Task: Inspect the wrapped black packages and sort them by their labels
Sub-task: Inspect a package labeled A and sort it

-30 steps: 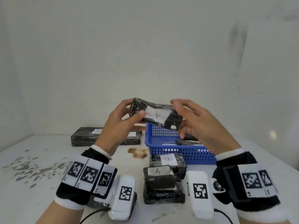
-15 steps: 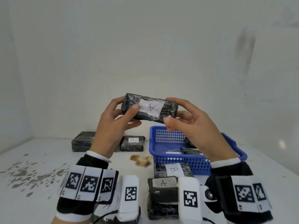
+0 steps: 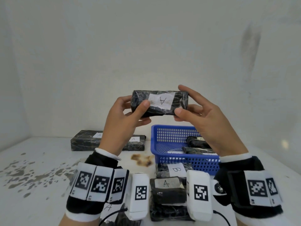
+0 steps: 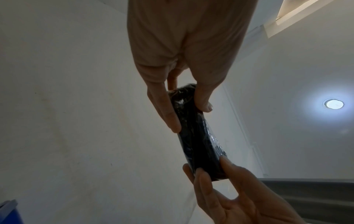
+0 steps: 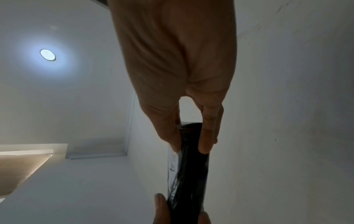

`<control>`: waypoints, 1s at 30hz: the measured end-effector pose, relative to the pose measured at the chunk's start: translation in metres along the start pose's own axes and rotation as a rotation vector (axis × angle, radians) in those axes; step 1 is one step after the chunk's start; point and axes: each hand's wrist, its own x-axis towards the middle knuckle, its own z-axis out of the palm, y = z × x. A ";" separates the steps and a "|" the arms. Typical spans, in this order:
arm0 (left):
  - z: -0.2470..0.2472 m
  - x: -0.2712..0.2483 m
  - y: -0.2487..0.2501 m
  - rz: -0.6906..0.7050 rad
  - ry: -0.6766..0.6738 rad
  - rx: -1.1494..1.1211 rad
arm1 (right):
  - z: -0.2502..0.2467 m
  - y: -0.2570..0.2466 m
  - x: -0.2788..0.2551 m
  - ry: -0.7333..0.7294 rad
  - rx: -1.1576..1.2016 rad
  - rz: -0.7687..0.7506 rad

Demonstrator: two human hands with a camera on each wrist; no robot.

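We hold the wrapped package [image 3: 160,102] at frame centre, above the blue basket [image 3: 171,137]; left hand [image 3: 125,118] and right hand [image 3: 200,115] pinch its ends. It has levelled; label [image 3: 161,100] reads A, upside down, so it belongs with the A packages [image 3: 84,141].

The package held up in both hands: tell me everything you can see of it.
The package is a black block in crinkled clear film, with a white paper label marked A, upside down to the head camera. It is held level in the air above the blue basket. The left hand and right hand each pinch one end.
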 end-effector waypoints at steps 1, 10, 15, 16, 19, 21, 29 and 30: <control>0.001 -0.001 0.000 -0.001 -0.003 0.006 | -0.001 0.000 0.000 0.001 -0.010 0.001; 0.003 -0.009 0.011 -0.012 -0.030 0.037 | 0.001 -0.002 0.000 0.094 -0.010 0.026; 0.003 -0.011 0.016 -0.001 -0.067 0.048 | 0.004 -0.001 0.002 0.113 0.034 0.103; 0.003 -0.012 0.017 -0.005 -0.072 0.039 | 0.005 -0.001 0.002 0.111 0.024 0.099; 0.003 -0.014 0.020 -0.012 -0.074 0.004 | 0.009 -0.001 0.001 0.093 -0.012 0.087; 0.005 -0.016 0.023 -0.010 -0.069 -0.016 | 0.013 -0.002 0.001 0.078 -0.035 0.080; 0.003 -0.017 0.025 -0.060 -0.121 0.010 | 0.008 -0.007 -0.003 0.081 -0.096 0.013; 0.003 -0.016 0.024 -0.066 -0.129 0.018 | 0.006 -0.009 -0.003 0.087 -0.106 0.005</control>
